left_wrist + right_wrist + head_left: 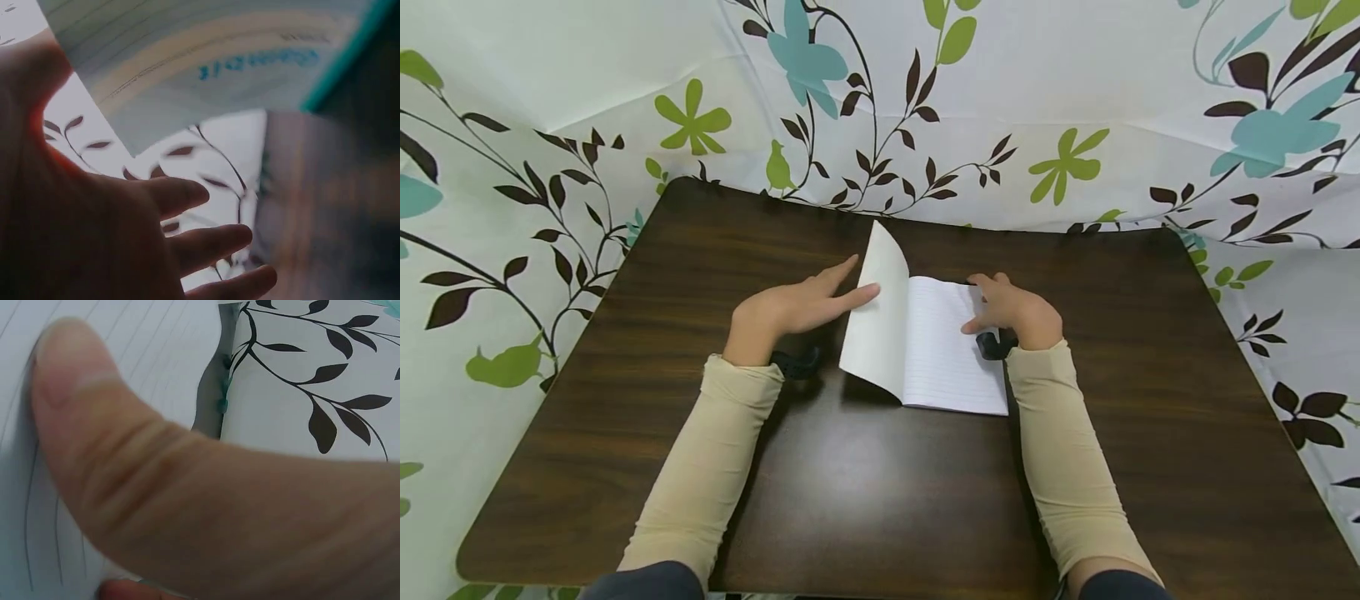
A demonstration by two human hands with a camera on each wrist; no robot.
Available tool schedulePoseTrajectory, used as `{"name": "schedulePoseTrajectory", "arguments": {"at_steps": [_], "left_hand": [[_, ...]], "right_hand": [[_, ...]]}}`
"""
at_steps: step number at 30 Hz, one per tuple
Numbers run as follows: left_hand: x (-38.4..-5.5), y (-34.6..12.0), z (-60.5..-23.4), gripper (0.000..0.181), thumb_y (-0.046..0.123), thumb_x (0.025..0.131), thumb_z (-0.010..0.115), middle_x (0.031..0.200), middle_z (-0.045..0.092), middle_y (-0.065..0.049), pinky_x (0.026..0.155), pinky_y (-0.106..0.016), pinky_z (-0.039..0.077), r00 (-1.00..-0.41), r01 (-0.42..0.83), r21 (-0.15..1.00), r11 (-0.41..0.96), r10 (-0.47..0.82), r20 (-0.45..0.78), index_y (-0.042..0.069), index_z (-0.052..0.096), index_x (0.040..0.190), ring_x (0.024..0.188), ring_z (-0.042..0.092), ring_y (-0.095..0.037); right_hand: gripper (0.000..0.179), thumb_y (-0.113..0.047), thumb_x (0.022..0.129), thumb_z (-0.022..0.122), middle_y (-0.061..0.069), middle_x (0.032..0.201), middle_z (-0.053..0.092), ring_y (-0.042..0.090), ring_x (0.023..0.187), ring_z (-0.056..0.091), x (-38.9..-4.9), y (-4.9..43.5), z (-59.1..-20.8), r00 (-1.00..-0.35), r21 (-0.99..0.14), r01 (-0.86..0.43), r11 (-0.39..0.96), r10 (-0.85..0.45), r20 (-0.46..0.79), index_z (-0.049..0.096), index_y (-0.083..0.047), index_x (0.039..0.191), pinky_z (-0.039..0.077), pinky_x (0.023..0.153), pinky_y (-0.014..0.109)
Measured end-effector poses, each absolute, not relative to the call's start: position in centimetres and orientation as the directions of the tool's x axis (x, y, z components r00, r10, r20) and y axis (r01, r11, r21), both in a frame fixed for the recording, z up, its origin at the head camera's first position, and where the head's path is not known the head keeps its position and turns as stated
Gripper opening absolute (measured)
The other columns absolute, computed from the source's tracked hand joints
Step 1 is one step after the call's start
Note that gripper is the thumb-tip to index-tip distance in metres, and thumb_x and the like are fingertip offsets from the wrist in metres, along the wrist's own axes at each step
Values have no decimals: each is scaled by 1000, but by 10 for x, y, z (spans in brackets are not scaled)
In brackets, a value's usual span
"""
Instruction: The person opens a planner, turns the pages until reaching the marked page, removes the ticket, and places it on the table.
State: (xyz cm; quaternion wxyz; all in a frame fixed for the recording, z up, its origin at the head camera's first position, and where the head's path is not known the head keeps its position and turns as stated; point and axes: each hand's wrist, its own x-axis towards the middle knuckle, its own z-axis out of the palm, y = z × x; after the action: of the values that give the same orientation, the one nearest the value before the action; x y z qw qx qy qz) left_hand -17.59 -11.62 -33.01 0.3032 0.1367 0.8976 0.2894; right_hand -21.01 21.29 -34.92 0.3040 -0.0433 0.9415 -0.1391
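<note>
An open notebook (951, 350) with lined white pages lies on the dark table. Its left leaf (880, 325) stands raised and curved; in the left wrist view the leaf (237, 81) shows a pale band, blurred blue lettering and a teal edge. My left hand (797, 308) is at the raised leaf's outer edge. Its thumb overlaps the leaf's white inner side, and its fingers (212, 244) are spread and straight. On the right, my right hand (1011, 308) rests over the lined page near the upper right corner, thumb (94, 412) across the page. Its other fingers are mostly hidden in the right wrist view.
The brown wood-grain table (850, 492) extends around the notebook on all sides. Behind it and at both sides hangs a white cloth (970, 167) printed with leaves, birds and flowers. Dark camera mounts (797, 362) sit at both wrists.
</note>
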Motion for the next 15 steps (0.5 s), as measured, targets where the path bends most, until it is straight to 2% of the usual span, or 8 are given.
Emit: {"name": "schedulePoseTrajectory", "arguments": {"at_steps": [2, 8, 13, 15], "left_hand": [[-174, -128, -334, 99, 88, 93, 26, 178, 0, -3, 128, -67, 12, -783, 68, 580, 812, 403, -473, 32, -5, 169, 165, 4, -35], [-168, -157, -350, 96, 75, 102, 27, 176, -5, -19, 125, -73, 7, -798, 70, 478, 876, 336, -501, 14, -5, 169, 161, -2, -50], [-161, -166, -359, 97, 69, 104, 36, 175, -10, -22, 125, -74, 1, -797, 80, 457, 886, 332, -505, 10, -6, 168, 160, -7, -52], [-160, -167, -366, 102, 74, 101, 38, 175, -10, -22, 125, -73, 1, -802, 89, 454, 887, 333, -495, 11, -5, 168, 160, -8, -51]], "right_hand": [[97, -35, 93, 80, 30, 162, 24, 49, 145, 40, -210, 213, -352, -810, -289, 10, 957, -162, -563, 21, -12, 166, 36, 116, 70], [96, -35, 92, 81, 28, 155, 32, 46, 142, 44, -211, 216, -356, -813, -322, 11, 947, -179, -554, 23, -14, 165, 36, 116, 69], [93, -33, 91, 82, 27, 152, 35, 46, 140, 46, -212, 216, -357, -818, -338, 8, 941, -188, -543, 26, -15, 163, 38, 115, 67], [92, -32, 92, 82, 27, 151, 35, 45, 139, 46, -211, 215, -357, -819, -342, 4, 940, -193, -540, 27, -14, 163, 39, 115, 65]]}}
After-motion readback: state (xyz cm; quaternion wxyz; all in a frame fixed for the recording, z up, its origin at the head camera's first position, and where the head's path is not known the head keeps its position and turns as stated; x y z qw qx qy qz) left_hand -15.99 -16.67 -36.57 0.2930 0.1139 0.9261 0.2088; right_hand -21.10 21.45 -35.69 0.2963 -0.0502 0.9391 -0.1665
